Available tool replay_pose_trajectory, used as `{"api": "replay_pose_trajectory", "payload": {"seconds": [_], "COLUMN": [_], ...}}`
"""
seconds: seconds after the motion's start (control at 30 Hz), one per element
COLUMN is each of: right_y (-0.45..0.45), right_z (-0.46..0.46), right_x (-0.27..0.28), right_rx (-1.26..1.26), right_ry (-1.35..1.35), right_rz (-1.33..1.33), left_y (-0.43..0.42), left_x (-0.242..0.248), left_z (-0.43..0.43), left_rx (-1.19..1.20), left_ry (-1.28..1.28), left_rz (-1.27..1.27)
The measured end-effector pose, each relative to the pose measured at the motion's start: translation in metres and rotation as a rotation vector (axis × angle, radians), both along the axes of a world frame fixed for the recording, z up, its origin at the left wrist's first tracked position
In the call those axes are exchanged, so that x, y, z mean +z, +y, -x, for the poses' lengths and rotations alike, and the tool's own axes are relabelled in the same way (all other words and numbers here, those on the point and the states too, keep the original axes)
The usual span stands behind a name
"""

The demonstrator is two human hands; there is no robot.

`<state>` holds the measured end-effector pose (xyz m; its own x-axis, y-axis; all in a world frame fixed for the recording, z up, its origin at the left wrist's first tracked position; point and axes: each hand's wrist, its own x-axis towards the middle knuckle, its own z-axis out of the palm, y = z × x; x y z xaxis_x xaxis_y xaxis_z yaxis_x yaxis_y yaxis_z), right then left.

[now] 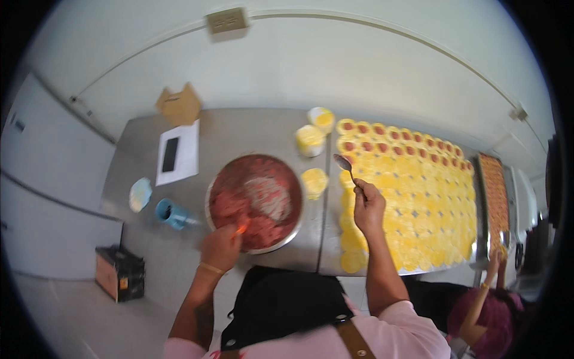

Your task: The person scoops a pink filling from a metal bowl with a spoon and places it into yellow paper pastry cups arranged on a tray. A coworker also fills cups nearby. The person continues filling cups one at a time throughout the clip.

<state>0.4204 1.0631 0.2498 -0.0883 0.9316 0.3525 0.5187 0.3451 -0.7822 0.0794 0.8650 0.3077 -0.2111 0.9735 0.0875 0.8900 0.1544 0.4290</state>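
Observation:
A steel mixing bowl [298, 224] of reddish minced meat [228, 206], with a paler patch [269, 197] on top, stands before me. My left hand [220, 247] is at its near rim, closed around an orange utensil handle [242, 228]; the tool's far end is blurred over the meat. My right hand [370, 205] grips a metal spoon [344, 163], smeared at its tip, above the left side of many yellow round dough wrappers [412, 215]. Small meat portions [382, 147] sit on the two farthest rows, and another lies just under the spoon.
Two wrapper stacks [310, 140] and a smaller pile [315, 181] stand beside the bowl. Left are a blue cup [172, 214], a phone [170, 155] on paper and a cardboard piece [180, 105]. At right, another person's hands [495, 260] are near a filled tray [493, 197].

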Motion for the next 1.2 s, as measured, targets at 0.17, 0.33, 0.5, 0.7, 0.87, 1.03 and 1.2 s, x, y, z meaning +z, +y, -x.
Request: {"api": "replay_pose_trajectory", "payload": {"seconds": [0.17, 0.33, 0.5, 0.7, 0.87, 1.03, 1.2], "right_y": [-0.066, -0.064, -0.025, 0.018, 0.039, 0.034, 0.059], "right_z": [0.093, 0.138, 0.151, 0.185, 0.198, 0.207, 0.191], "right_x": [0.075, 0.043, 0.053, 0.035, 0.003, 0.035, 0.021], "right_rx": [0.643, 0.593, 0.514, 0.52, 0.661, 0.936, 0.878], "right_ry": [-0.322, -0.799, -0.968, -1.126, -1.068, -1.364, -1.191], "right_rz": [-0.197, -0.042, 0.076, 0.011, -0.104, 0.015, -0.337], "left_y": [0.003, -0.005, -0.02, -0.025, -0.025, -0.028, -0.026], "left_x": [0.011, 0.001, -0.007, -0.026, -0.04, -0.045, -0.042], "left_z": [0.007, 0.029, 0.048, 0.056, 0.049, 0.048, 0.042], "left_rx": [-0.078, -0.135, -0.005, 0.011, 0.076, 0.136, 0.148], "left_ry": [0.032, -0.074, -0.185, -0.337, -0.5, -0.502, -0.511], "left_rz": [0.02, -0.055, -0.075, -0.121, -0.202, -0.24, -0.226]}}
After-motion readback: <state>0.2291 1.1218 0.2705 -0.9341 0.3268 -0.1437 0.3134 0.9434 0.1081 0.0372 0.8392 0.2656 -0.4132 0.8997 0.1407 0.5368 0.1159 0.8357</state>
